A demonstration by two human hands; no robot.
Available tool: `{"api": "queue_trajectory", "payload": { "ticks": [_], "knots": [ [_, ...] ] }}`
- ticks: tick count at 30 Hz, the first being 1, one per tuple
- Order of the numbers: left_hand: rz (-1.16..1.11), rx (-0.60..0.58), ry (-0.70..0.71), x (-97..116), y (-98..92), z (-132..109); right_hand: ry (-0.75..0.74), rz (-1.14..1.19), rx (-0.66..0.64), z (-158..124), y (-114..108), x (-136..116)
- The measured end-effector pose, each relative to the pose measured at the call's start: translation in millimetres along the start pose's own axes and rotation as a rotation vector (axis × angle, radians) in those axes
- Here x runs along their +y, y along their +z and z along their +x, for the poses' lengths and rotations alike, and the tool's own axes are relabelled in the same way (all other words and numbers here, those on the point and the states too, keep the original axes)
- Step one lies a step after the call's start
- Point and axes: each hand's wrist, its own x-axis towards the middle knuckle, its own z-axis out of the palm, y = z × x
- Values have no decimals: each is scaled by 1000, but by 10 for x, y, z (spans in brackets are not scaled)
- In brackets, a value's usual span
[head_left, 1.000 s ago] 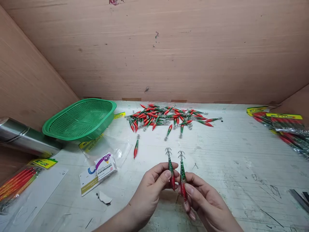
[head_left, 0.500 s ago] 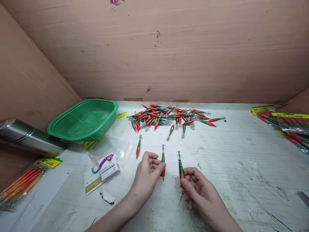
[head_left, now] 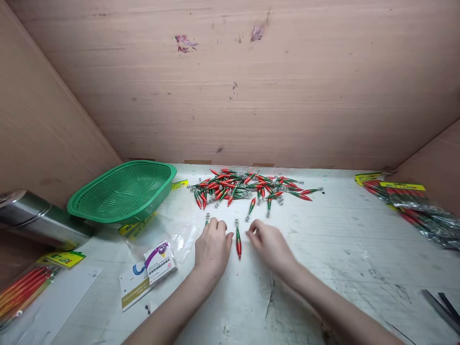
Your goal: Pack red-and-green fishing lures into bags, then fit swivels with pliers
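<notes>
My left hand (head_left: 214, 247) is closed, palm down, its curled fingers at a red and green squid lure (head_left: 207, 219). Only that lure's hooked end shows above the fingers; its body is hidden. Another squid lure (head_left: 238, 242) lies upright in view between my hands, red tip towards me and hooks away. My right hand (head_left: 271, 244) is just right of it, a little blurred, fingers curled together; what they hold, if anything, is hidden. Two loose lures, one nearer (head_left: 250, 209) and one beside it (head_left: 269, 207), lie in front of a heap of lures (head_left: 230, 184).
At left are a green plastic basket (head_left: 158, 206), a steel flask (head_left: 43, 220), a small box (head_left: 160, 263) on a card, and clear bags. Bagged lures lie at far left (head_left: 28, 287) and far right (head_left: 413, 206). Scissors-like dark blades (head_left: 440, 306) are at lower right. Wooden panels enclose the table.
My left hand has left the middle lure and moved left over another one. My right hand has moved up and inward, and the lure it held is no longer seen in it. The view tilted up.
</notes>
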Motion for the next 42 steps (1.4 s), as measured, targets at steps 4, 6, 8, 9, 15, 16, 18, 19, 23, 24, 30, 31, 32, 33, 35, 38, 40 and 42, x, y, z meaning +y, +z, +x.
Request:
{"api": "queue_trajectory", "payload": {
  "ticks": [4,6,8,9,15,16,18,19,23,24,30,31,32,33,35,38,40,42],
  "knots": [
    [12,-52,101,340,19,401,51,-244,139,473,-433,445],
    [7,-77,77,529,82,654,22,-344,154,689,-584,598],
    [-5,-111,21,670,161,864,-42,-421,123,828,-665,671],
    [-17,-127,-9,713,198,938,-80,-451,100,867,-682,683],
    [-210,-146,-104,602,252,1003,-215,-492,53,877,-637,701],
    [-266,-147,-111,553,225,986,-223,-474,57,869,-629,717],
    [-402,-149,-123,459,156,950,-236,-419,65,858,-624,763],
    [-483,-145,-127,419,120,928,-242,-382,71,854,-627,787],
    [-850,-119,-135,308,-5,755,-263,-176,136,820,-671,837],
    [-943,-122,-139,291,-31,679,-264,-109,167,787,-682,826],
    [-1343,-230,-237,222,-141,0,-193,410,306,37,-568,523],
    [-1415,-262,-274,214,-143,-124,-175,491,277,-167,-519,450],
    [-1493,-293,-313,207,-139,-242,-152,555,237,-372,-467,380],
    [-1567,-320,-347,201,-127,-352,-115,646,182,-565,-416,314],
    [-1674,-357,-386,193,-88,-536,48,995,-1,-882,-322,201],
    [-1722,-396,-368,192,-18,-717,205,1276,-131,-1127,-216,83],
    [-1738,-438,-344,200,21,-781,255,1359,-136,-1169,-161,34],
    [-1745,-478,-316,210,48,-816,274,1421,-127,-1172,-113,3]
  ]
}}
